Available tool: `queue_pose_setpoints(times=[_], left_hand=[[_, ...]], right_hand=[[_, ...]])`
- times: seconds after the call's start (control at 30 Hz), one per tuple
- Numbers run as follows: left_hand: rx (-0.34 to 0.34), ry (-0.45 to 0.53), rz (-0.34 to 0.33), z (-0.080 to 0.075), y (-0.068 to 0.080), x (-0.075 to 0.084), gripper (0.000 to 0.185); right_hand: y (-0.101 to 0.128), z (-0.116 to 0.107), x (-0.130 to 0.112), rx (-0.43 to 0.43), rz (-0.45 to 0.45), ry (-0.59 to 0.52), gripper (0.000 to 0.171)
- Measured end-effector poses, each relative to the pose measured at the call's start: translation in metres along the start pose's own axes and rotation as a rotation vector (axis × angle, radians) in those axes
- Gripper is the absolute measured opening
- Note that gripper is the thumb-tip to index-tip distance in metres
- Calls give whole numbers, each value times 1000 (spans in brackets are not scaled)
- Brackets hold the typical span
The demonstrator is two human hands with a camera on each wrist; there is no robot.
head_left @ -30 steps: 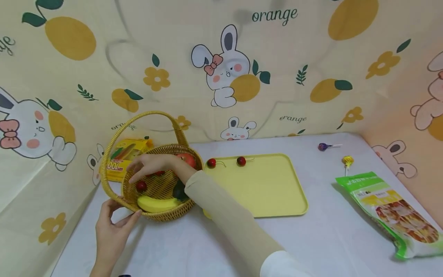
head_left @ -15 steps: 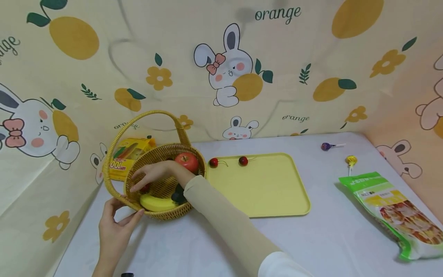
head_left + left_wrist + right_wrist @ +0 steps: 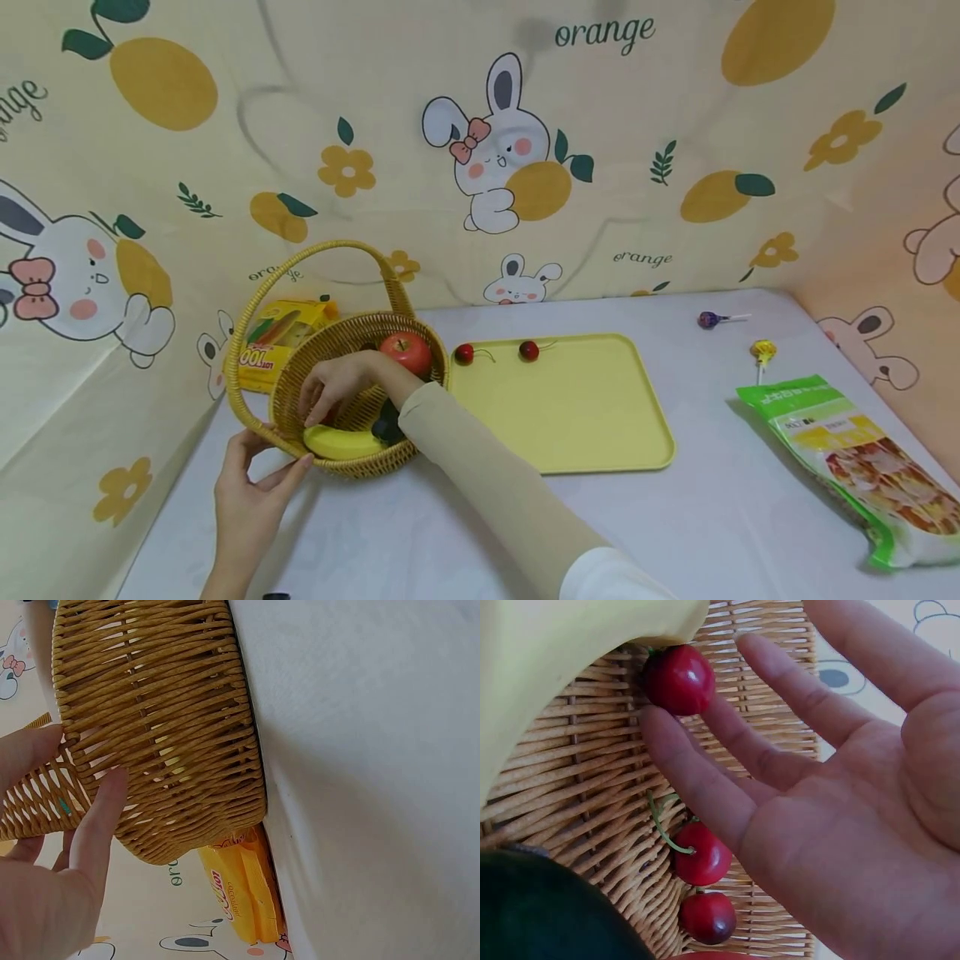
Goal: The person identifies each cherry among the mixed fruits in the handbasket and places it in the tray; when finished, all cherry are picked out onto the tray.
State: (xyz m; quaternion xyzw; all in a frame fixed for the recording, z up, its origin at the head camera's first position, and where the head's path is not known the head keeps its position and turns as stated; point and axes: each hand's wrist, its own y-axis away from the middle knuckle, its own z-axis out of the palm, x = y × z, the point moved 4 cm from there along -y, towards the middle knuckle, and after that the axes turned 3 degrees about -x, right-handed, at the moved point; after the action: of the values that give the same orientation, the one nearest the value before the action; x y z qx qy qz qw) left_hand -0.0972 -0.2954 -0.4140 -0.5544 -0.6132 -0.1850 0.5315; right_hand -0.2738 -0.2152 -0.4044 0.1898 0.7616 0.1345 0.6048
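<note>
My left hand (image 3: pixel 251 492) holds the rim of a wicker basket (image 3: pixel 363 468) at the foot of its handle. Its thumb (image 3: pixel 105 806) lies against the outer weave in the left wrist view. Inside the basket is my right hand (image 3: pixel 333 385), its fingers (image 3: pixel 697 776) loosely bent and spread, several tips right at a cherry (image 3: pixel 679 680) beside a banana (image 3: pixel 345 443). Two more cherries, a stemmed cherry (image 3: pixel 703 853) and a darker cherry (image 3: pixel 708 918), lie below those fingers. A red apple (image 3: pixel 405 353) and a dark green rounded thing (image 3: pixel 551 911) are in the basket too.
Right of the basket lies a yellow tray (image 3: pixel 570 417), with two cherries at its back edge, one of them a cherry (image 3: pixel 528 351). A yellow packet (image 3: pixel 270 354) stands behind the basket. Farther right are a purple lollipop (image 3: pixel 708 319), a yellow lollipop (image 3: pixel 763 350) and a green-white bag (image 3: pixel 862 475).
My right hand has moved slightly toward the banana and its fingers have drawn in over a cherry. The left hand keeps its hold on the basket. The head view has shifted slightly.
</note>
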Motion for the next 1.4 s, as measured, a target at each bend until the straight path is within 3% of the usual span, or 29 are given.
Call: queue_pose_setpoints(times=[0.2, 0.33, 0.53, 0.77, 0.93, 1.07, 1.2, 1.4], left_hand=[[-5, -5, -5, 1, 0, 1, 58], [0, -5, -13, 0, 0, 2, 58], [5, 10, -12, 1, 2, 3, 57], [25, 12, -21, 1, 3, 3, 60], [19, 8, -23, 2, 1, 5, 59], [19, 5, -10, 3, 0, 6, 57], [18, -8, -8, 3, -1, 6, 58], [23, -7, -13, 2, 0, 4, 58]], right_hand=[[1, -1, 2, 19, 51, 87, 32], [5, -5, -4, 67, 10, 157, 25], [40, -21, -24, 163, -193, 169, 22], [115, -33, -27, 342, -492, 217, 19], [169, -36, 2, 535, -571, 163, 20], [196, -33, 38, 624, -577, 111, 17], [208, -27, 76, 698, -512, 89, 17], [202, -17, 116, 766, -391, 160, 24]])
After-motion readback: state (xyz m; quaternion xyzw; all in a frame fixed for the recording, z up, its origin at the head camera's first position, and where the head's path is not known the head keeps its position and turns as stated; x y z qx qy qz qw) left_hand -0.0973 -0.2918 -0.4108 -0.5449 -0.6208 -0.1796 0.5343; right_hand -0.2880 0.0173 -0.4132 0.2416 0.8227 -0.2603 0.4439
